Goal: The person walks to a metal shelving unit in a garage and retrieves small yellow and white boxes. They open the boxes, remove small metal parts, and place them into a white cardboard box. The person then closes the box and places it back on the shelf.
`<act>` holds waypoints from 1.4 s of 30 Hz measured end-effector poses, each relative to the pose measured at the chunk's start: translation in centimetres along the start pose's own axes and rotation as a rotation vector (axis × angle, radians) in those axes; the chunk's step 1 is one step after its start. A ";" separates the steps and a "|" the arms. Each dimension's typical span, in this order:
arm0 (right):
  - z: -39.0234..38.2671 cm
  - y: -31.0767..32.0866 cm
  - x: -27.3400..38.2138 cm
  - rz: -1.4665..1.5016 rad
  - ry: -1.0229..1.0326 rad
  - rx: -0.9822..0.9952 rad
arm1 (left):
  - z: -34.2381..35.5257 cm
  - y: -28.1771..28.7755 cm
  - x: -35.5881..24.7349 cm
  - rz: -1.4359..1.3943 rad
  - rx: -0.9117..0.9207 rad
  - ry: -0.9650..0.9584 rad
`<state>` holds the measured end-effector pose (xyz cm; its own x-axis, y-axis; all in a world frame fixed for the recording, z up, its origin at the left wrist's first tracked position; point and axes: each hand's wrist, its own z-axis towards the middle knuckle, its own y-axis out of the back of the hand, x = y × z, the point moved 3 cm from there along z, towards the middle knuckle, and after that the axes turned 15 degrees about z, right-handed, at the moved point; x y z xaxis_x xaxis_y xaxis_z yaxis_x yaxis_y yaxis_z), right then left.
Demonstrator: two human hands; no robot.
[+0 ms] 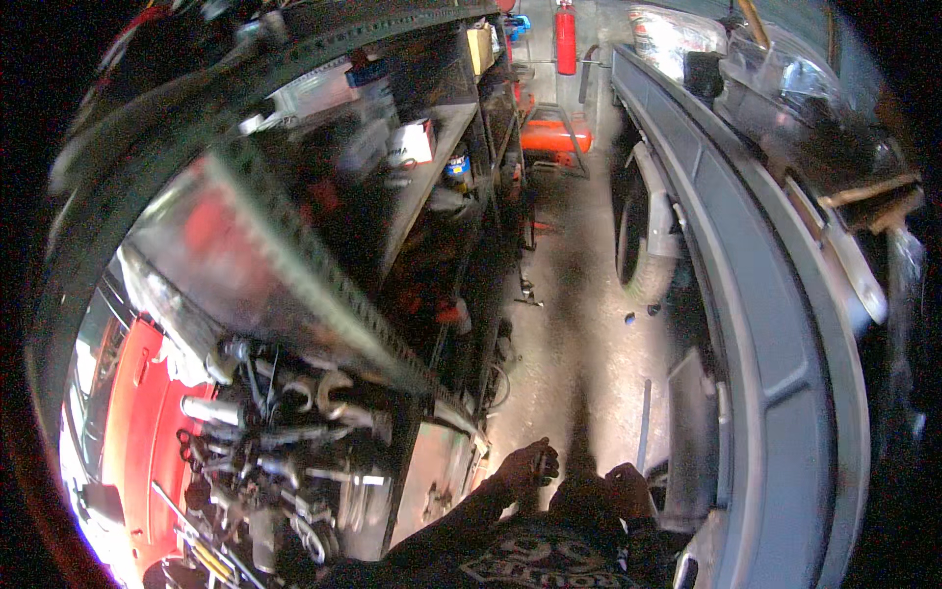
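My left hand (527, 467) is in front of my body, low in the picture, its fingers curled closed round something small and dark that I cannot make out. To its right, close to my body, my right hand (628, 490) is also closed. It lies in deep shadow, so whatever its fingers may hold is hidden. Neither hand touches the shelves or the vehicle. Below them shows my dark printed shirt (549, 562).
Dark metal shelving (432, 187) with boxes and cans stands at left, above a heap of metal tools and parts (265, 471). A grey truck bed side (751, 226) and wheel (643, 231) line the right. Ahead are an orange tank (554, 136) and red fire extinguisher (566, 39).
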<state>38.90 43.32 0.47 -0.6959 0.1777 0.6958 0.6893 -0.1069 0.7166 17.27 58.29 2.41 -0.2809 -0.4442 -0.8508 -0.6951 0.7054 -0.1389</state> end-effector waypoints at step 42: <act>106.7 19.2 38.8 -0.124 1.268 0.626 | 54.3 28.2 -42.4 -0.102 -0.580 -0.482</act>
<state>46.65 152.53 36.10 -0.2339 -0.8663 0.4414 0.3526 0.3475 0.8689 45.53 126.98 7.10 0.0308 -0.1075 -0.9937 -0.9759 0.2115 -0.0532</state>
